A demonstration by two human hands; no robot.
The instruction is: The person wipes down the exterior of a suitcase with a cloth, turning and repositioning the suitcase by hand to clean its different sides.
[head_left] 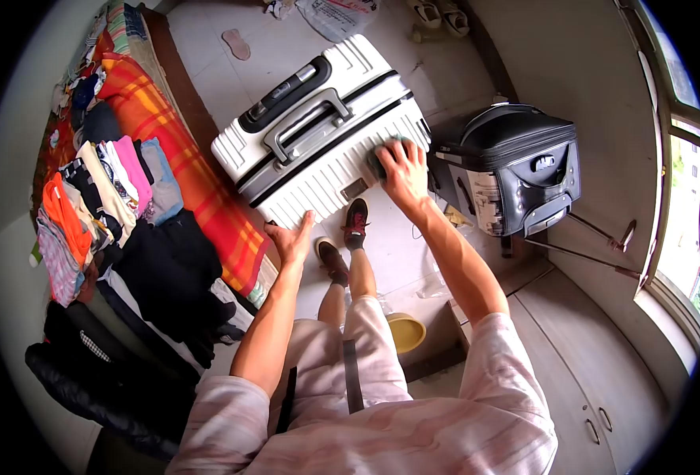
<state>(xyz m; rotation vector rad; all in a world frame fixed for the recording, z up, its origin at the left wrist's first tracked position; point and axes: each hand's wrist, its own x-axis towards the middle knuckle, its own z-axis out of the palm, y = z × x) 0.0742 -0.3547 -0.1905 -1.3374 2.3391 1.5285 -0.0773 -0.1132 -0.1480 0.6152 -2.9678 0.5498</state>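
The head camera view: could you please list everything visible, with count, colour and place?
white suitcase: one, white, upper centre
wad: one, dark, against the white suitcase
black suitcase: one, black, right
folded clothes: several, mixed colours, left
dark clothes: several, mostly black, lower left
checked blanket: one, orange, left
plastic bag: one, whitish, top
flat sole: one, pink, top
loose shoes: at least two, pale, top right
basin: one, yellow, below centre
cabinet doors: two, greyish, lower right
window: one, bright, right edge
shirt: one, pale, bottom
shorts: one, pale, below centre
worn shoes: two, dark, centre
left hand: one, bare, white suitcase's lower edge
right hand: one, bare, on the wad
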